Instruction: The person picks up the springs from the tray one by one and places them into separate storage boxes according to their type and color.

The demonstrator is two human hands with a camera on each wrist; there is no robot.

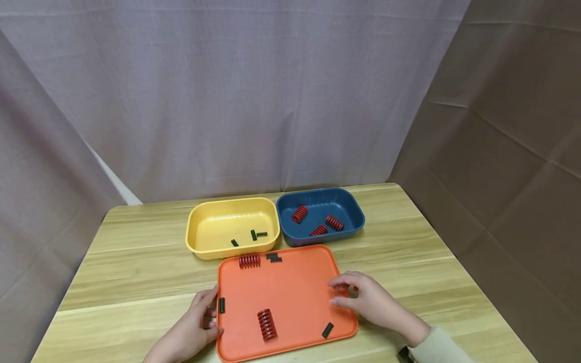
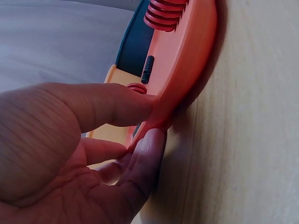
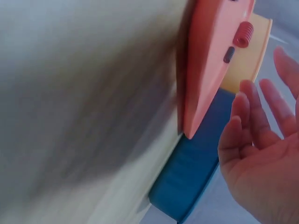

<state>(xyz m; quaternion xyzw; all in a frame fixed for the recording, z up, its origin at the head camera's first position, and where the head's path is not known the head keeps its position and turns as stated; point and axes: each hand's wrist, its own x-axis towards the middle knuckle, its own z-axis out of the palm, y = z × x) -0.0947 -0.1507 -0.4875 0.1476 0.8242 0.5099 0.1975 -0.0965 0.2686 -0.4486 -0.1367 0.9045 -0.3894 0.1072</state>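
Note:
My left hand (image 1: 192, 322) holds the left edge of an orange tray (image 1: 299, 297), its thumb and fingers at the rim in the left wrist view. Over the tray's right side is my right hand (image 1: 363, 297), fingers loosely bent and nothing between them. Near the tray's front lies a large red coil spring (image 1: 267, 324); another red spring (image 1: 249, 261) is at the back edge. Small dark springs lie at the left edge (image 1: 222, 305), the front right corner (image 1: 328, 330) and by the back rim (image 1: 274, 257).
Behind the tray stand a yellow bin (image 1: 199, 251) with several small dark springs and, touching it, a blue bin (image 1: 358, 222) with three red springs. All rest on a wooden table (image 1: 136, 272). Grey curtains (image 1: 227, 101) hang behind and at the sides.

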